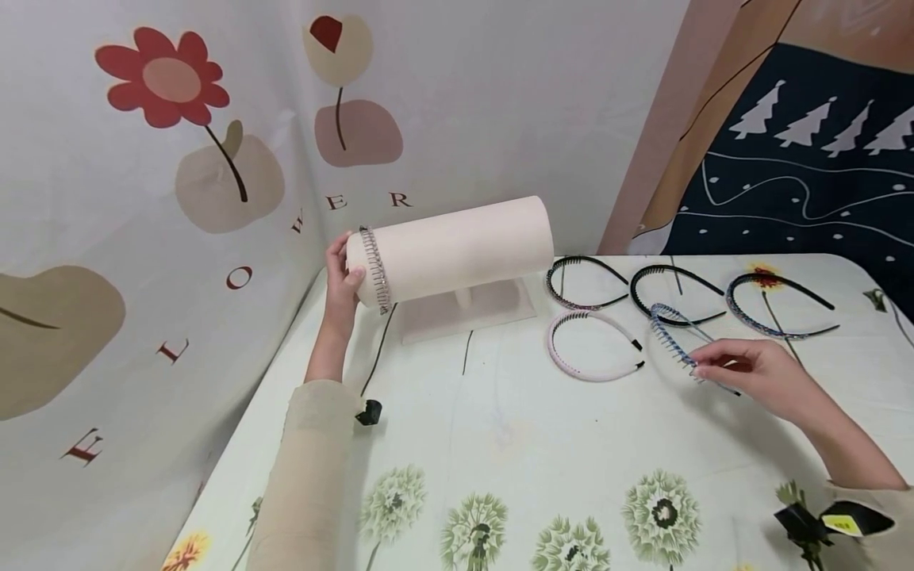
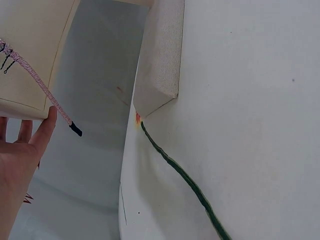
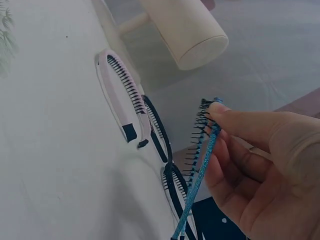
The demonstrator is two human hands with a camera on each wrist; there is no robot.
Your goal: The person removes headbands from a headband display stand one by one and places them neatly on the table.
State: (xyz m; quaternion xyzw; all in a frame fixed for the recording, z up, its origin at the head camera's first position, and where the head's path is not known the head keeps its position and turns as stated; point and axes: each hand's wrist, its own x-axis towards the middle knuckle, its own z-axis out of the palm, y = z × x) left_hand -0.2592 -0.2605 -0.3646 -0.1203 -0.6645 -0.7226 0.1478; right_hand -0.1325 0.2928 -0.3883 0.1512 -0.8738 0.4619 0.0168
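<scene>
At the left end of a cream cylindrical headband stand [image 1: 464, 246], my left hand [image 1: 343, 277] grips the roll's rim, the thumb on the near side. In the left wrist view its fingertips [image 2: 50, 117] go partly out of sight behind the roll. Beside that hand, a jewelled toothed headband [image 1: 376, 270] sits around the roll; its pinkish arm ends in a black tip. My right hand [image 1: 760, 373] pinches a blue toothed headband [image 1: 671, 337] between thumb and fingers, raised above the table. The right wrist view shows its teeth and glittery blue arm [image 3: 200, 172] close up.
Behind the blue headband lie a pink headband [image 1: 553, 349], a dark headband [image 1: 571, 305], a black headband [image 1: 639, 297] and a dark sparkly headband [image 1: 750, 317]. The stand's flat base [image 1: 428, 321] rests on the floral-printed tablecloth [image 1: 528, 444]. A printed curtain [image 1: 485, 87] hangs close behind.
</scene>
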